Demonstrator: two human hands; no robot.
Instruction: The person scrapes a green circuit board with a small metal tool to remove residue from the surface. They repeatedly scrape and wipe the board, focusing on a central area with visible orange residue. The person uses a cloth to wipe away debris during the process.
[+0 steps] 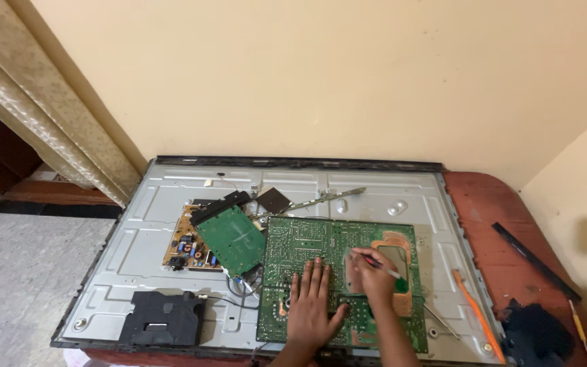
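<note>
A large green circuit board (307,245) lies solder side up on the grey metal back panel (137,238) of an opened flat television. My left hand (314,302) rests flat on the board's lower middle, fingers spread. My right hand (369,272) is closed around a screwdriver with a red and green handle (390,272), held over the board's right half beside a copper-coloured area (402,241).
A smaller green board (236,239) lies tilted over a brown board (183,245) at left. A black module (164,318) sits at the panel's front left. An orange tool (477,314), a black strip (535,253) and a dark cloth (535,334) lie on the red table at right.
</note>
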